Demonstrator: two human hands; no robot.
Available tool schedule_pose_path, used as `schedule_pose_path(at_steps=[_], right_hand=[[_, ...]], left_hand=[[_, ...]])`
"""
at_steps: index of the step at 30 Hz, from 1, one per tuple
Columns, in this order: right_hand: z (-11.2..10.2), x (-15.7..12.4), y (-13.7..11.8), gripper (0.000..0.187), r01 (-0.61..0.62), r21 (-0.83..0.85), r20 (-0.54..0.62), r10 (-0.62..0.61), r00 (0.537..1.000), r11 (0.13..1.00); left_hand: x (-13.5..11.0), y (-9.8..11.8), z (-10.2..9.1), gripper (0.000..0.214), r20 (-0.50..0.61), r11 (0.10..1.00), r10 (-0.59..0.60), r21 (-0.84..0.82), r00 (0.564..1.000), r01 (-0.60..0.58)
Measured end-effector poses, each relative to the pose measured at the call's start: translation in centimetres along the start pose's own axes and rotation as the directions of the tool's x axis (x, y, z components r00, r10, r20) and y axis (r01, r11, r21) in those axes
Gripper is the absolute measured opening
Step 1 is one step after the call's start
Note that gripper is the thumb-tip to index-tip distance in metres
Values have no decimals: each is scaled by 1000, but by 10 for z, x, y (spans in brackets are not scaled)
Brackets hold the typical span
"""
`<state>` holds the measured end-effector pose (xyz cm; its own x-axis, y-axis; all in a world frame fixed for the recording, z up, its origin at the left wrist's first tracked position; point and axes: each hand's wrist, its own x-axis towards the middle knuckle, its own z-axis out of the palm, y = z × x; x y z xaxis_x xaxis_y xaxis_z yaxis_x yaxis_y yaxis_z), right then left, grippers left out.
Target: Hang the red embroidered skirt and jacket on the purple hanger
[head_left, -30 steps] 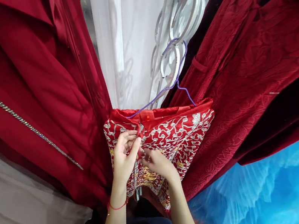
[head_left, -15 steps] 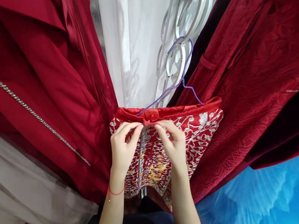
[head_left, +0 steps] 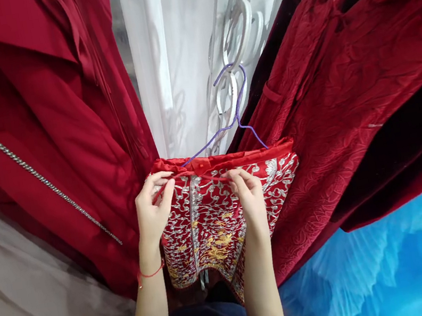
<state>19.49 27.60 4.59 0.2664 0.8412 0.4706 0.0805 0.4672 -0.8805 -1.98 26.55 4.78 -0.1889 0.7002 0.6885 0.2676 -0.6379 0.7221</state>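
A red embroidered skirt (head_left: 213, 222) with silver and gold patterns hangs from a purple hanger (head_left: 240, 103). Along its plain red waistband (head_left: 231, 161) runs a thin red tie string (head_left: 214, 178). My left hand (head_left: 153, 205) pinches one part of the string at the left of the waistband. With thumb and fingers closed, my right hand (head_left: 247, 189) grips another part of it to the right. Between the two hands the string stretches across the front of the waistband; the fingertips partly hide its ends.
Dark red garments hang on the left (head_left: 53, 109), one with a beaded chain trim (head_left: 35, 174), and textured red ones (head_left: 350, 118) on the right. Behind are white curtains (head_left: 172, 51) and a white ring-shaped frame (head_left: 244, 28). Pale tulle (head_left: 45, 277) and blue fabric (head_left: 405, 255) lie lower.
My hands have moved apart from the middle of the waistband, drawing the red string out between them. The view has shifted, so the hanger and skirt appear further left.
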Motion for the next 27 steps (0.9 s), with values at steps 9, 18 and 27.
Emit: schedule_pose_path(at_steps=[9, 18, 27], right_hand=[[-5, -14, -17, 18, 246, -167, 647, -82, 758, 955], [10, -13, -25, 22, 444, -128, 252, -404, 879, 887], [12, -11, -19, 23, 657, -306, 565, -424, 708, 689]], left_hand=[[-10, 4, -17, 18, -107, 894, -37, 442, 994, 81], [8, 28, 3, 18, 356, 997, -15, -61, 934, 39], [13, 12, -3, 14, 615, 993, -115, 91, 780, 75]])
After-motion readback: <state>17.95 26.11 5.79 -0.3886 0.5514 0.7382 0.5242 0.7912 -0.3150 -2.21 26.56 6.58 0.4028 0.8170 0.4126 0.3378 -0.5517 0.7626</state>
